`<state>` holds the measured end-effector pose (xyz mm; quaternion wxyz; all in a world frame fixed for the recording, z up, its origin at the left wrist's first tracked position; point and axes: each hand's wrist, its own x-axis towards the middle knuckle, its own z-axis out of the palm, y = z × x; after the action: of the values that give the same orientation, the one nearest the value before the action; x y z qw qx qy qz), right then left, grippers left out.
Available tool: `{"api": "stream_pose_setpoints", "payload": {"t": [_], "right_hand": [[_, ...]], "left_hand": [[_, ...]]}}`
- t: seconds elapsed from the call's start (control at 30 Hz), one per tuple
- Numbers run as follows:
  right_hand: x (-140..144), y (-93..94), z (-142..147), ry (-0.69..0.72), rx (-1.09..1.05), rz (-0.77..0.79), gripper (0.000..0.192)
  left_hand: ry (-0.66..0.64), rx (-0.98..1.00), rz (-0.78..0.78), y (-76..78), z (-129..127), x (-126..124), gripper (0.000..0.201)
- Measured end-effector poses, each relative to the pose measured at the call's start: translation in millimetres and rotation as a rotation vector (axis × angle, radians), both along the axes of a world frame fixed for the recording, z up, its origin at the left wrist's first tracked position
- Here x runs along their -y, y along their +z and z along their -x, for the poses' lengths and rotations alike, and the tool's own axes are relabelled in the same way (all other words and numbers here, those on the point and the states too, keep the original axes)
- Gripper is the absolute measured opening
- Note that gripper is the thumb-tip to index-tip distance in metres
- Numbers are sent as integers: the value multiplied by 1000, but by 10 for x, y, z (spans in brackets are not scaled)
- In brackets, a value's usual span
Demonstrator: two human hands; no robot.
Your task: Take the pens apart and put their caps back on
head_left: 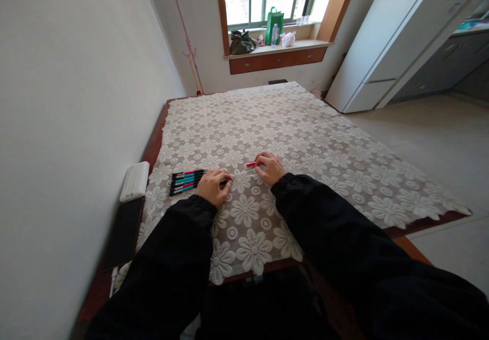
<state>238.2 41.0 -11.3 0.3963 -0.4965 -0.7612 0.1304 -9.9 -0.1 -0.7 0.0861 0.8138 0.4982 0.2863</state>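
Observation:
A row of slim pens (185, 181), several of them, lies side by side on the lace tablecloth (245, 209). Their barrels are teal, red and black. My left hand (214, 186) is closed over the right ends of this row. A dark tip (225, 181) shows between its thumb and fingers; the hand hides how many pens it grips. To the right and a little farther off, my right hand (269, 168) pinches a small red pen-like stick (250, 164) that points left. Most of the stick is covered by the fingers, and a thin pale edge shows beside it.
At the table's left edge by the wall lie a white power bank (134, 181) and a dark flat phone-like slab (124, 233), with a white cable (113, 281) near it. Beyond the table, a green bag (274, 26) stands on the windowsill. A white fridge (389, 45) stands at right.

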Motion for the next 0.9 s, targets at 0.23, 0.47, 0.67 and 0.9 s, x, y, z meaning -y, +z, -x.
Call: {"api": "stream_pose_setpoints", "payload": {"t": [0.23,0.47,0.67,0.9], "right_hand": [[-3,3,-8,43,-1,-2,9],[-10,-20,-7,117,-11,-21,9],[-5,-43,17,179,0,-41,7],[-2,-31,15,244,42,-22,6]], "left_hand": [[-2,-3,2,18,-6,4,10],[3,4,18,-4,2,-12,11],[-2,1,20,-13,4,-18,13],[-12,-10,36,-18,11,-35,13]]}}
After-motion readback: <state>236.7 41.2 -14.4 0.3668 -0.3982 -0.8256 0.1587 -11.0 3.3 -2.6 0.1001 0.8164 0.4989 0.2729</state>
